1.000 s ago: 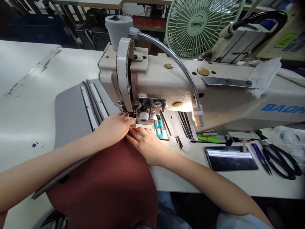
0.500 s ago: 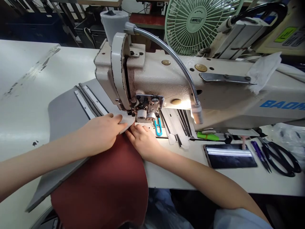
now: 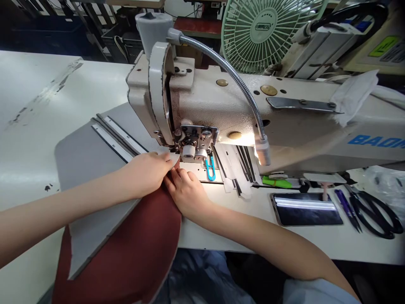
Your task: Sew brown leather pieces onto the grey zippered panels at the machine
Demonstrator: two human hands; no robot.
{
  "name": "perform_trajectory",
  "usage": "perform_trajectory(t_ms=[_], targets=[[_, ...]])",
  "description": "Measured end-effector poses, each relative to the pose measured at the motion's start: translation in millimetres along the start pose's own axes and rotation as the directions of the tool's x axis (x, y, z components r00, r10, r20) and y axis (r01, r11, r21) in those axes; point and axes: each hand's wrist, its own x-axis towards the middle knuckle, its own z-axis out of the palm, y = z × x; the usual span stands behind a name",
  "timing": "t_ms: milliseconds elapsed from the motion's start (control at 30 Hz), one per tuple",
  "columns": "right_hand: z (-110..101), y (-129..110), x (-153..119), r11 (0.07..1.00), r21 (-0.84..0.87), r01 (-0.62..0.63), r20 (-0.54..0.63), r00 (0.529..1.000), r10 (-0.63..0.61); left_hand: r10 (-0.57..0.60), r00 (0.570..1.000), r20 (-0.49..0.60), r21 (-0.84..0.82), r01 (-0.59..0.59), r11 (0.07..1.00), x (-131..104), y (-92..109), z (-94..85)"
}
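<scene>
Beside the sewing machine [image 3: 234, 101], the left hand [image 3: 148, 174] pinches grey cloth [image 3: 79, 147]; the right hand [image 3: 189, 194] bends over red cloth [image 3: 136, 245], grip unclear. Uneven pulling could skew both cloths.

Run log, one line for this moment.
left hand: on gray sheet; right hand: at edge of red sheet; sewing machine: just beyond both hands; lamp: lit
</scene>
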Motion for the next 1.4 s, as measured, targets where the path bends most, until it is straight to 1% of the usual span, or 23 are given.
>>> perform_trajectory(t_ms=[167,300,400,467,567,667,833,900,1000,1067,1100,1133,1200,1267,1300,1333,1400], targets=[[-5,-7,-9,0.997,-0.016,0.076,0.026,0.997,-0.075,-0.024,1.000,0.000,-0.050,0.024,0.998,5,1,1.4],[2,-13,-11,0.989,-0.097,0.113,-0.044,0.992,-0.118,-0.068,0.997,-0.034,-0.081,0.065,0.995,12,-5,7.2],[9,-17,-6,0.972,-0.168,0.166,-0.094,0.979,-0.183,-0.109,0.990,-0.087,-0.177,0.093,0.980,17,-7,14.4],[10,-18,-2,0.967,-0.181,0.180,-0.101,0.975,-0.200,-0.137,0.983,-0.124,-0.210,0.109,0.972,20,-6,17.3],[8,-18,3,0.968,-0.165,0.191,-0.087,0.974,-0.207,-0.144,0.980,-0.139,-0.191,0.116,0.975,22,-4,17.4],[4,-17,9,0.969,-0.147,0.198,-0.073,0.975,-0.211,-0.146,0.981,-0.128,-0.202,0.118,0.972,24,-2,16.7],[3,-13,16,0.967,-0.162,0.197,-0.061,0.976,-0.209,-0.189,0.976,-0.109,-0.213,0.163,0.963,29,-3,18.5],[4,-10,19,0.966,-0.158,0.202,-0.046,0.976,-0.212,-0.194,0.975,-0.112,-0.198,0.169,0.966,32,-3,15.7],[5,-4,23,0.972,-0.145,0.185,-0.020,0.982,-0.189,-0.171,0.976,-0.133,-0.183,0.146,0.972,33,1,10.3],[2,-3,20,0.978,-0.127,0.164,-0.029,0.985,-0.169,-0.146,0.978,-0.151,-0.186,0.117,0.976,22,5,13.0],[0,-3,17,0.981,-0.111,0.157,-0.040,0.986,-0.163,-0.136,0.978,-0.161,-0.188,0.105,0.977,13,8,17.7],[-4,-6,12,0.984,-0.086,0.157,-0.047,0.986,-0.162,-0.126,0.977,-0.170,-0.186,0.094,0.978,0,9,24.2],[-14,-16,-1,0.980,-0.010,0.198,-0.029,0.980,-0.199,-0.089,0.979,-0.183,-0.162,0.059,0.985,-32,10,39.5],[-23,-30,-14,0.961,0.074,0.267,0.033,0.962,-0.270,-0.044,0.988,-0.151,-0.108,0.028,0.994,-62,6,49.1],[-26,-37,-20,0.949,0.101,0.297,0.070,0.950,-0.305,-0.046,0.992,-0.116,-0.076,0.037,0.996,-73,3,48.9],[-28,-44,-25,0.941,0.114,0.320,0.104,0.938,-0.331,-0.068,0.994,-0.081,-0.037,0.066,0.997,-81,0,44.9],[-28,-54,-31,0.935,0.104,0.339,0.148,0.925,-0.351,-0.145,0.988,-0.053,0.067,0.149,0.987,-83,-2,28.1]])
